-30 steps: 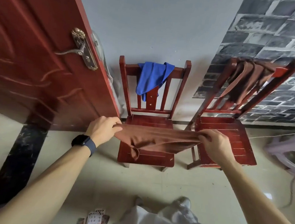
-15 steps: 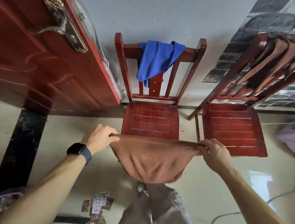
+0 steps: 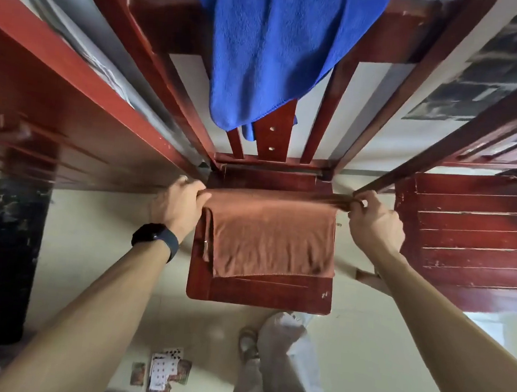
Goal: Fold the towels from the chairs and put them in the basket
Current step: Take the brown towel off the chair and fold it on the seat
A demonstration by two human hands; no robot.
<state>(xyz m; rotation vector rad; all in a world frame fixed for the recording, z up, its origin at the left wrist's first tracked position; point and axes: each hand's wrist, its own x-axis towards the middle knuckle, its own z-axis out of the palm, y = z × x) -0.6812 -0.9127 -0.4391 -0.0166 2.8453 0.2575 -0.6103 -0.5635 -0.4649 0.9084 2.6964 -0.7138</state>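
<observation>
The brown towel [image 3: 270,237] is held stretched over the seat of the middle chair [image 3: 258,296], its far edge pinched at one end by the closed fingers of the left hand [image 3: 180,203] and at the other by the closed fingers of the right hand [image 3: 373,221], while the near part lies flat on the seat. Along the left side a lower layer is seen sticking out from under the top one, so the fold is judged to be uneven already; if the edge is laid down as it is, a crooked fold is likely to be locked in. The right end is bunched into a thin roll beyond the seat's corner, and it could be dropped off the side if the grip is eased there first. The seat is smooth, glossy red wood, narrow for the cloth, so the towel may be slid forward off the front edge by any pull. The blue towel [image 3: 276,47] is draped over the backrest right above the work and could be brushed down. A second red chair [image 3: 468,245] is set just beside on the right and a red door [image 3: 40,108] stands on the left, so elbow room is tight. Playing cards [image 3: 163,372] are scattered on the pale floor near the feet. No basket is seen.
</observation>
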